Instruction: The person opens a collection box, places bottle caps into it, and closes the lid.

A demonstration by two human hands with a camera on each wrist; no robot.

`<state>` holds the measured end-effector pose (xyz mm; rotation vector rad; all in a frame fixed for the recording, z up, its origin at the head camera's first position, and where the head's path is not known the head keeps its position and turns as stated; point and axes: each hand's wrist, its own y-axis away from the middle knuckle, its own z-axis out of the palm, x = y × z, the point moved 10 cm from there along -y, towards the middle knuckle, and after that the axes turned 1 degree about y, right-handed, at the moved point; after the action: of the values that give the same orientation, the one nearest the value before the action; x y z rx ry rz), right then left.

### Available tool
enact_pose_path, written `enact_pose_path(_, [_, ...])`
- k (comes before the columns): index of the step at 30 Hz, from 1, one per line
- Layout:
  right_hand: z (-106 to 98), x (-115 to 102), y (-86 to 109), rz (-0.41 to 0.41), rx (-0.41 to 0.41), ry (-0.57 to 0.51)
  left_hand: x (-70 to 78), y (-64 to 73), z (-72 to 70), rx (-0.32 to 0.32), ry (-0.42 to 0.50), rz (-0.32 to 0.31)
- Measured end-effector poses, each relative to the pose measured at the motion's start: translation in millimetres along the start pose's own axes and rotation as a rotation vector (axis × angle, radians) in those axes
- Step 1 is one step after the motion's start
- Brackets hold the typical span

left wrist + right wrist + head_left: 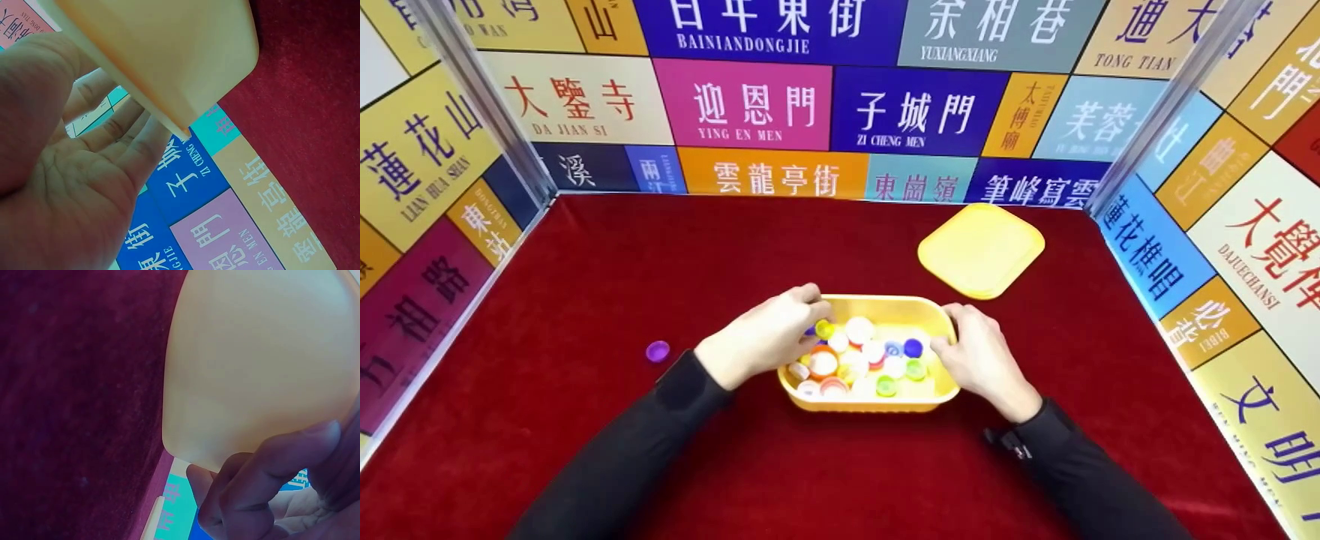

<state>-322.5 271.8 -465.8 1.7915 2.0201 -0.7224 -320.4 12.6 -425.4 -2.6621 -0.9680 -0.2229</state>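
Note:
A yellow plastic tub (870,406) full of colourful bottle caps stands on the red cloth in the head view. At its left end my left hand (771,331) grips the rim, the thumb side over the inside. In the left wrist view the fingers (121,138) lie along the rim of the tub (185,45). My right hand (984,354) holds the opposite end, its thumb over the edge. Curled fingers (242,486) bear against the outside of the tub (253,360) in the right wrist view. Inside are white, green, blue, yellow and orange-red caps (823,361).
A yellow lid (982,251) lies flat behind the tub to the right. One purple bottle cap (658,351) sits alone on the red cloth (720,255), left of my left hand. Panels with coloured lettering (742,101) wall the table at the back and both sides.

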Motion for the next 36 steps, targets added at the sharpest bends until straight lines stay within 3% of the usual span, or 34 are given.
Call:
enact_pose_path(11, [0, 0, 0.7, 0.001, -0.007, -0.003, -1.0, 4.2, -8.0, 0.033, 0.003, 0.019])
enact_pose_path(18, [2, 0, 0.1, 0.007, -0.001, -0.003, -7.2, 12.7, -21.6, 0.061, -0.014, 0.008])
enact_pose_path(25, [2, 0, 0.0, 0.006, 0.006, -0.005, -26.4, 29.7, -40.9, 0.123, -0.051, -0.038])
enact_pose_path(30, [1, -2, -0.4, -0.006, 0.011, -0.006, -44.9, 49.9, -52.7, 0.170, -0.050, -0.078])
enact_pose_path(36, [0, -1, -0.2, -0.006, 0.011, -0.005, -70.0, 74.8, -54.6, 0.173, -0.036, -0.140])
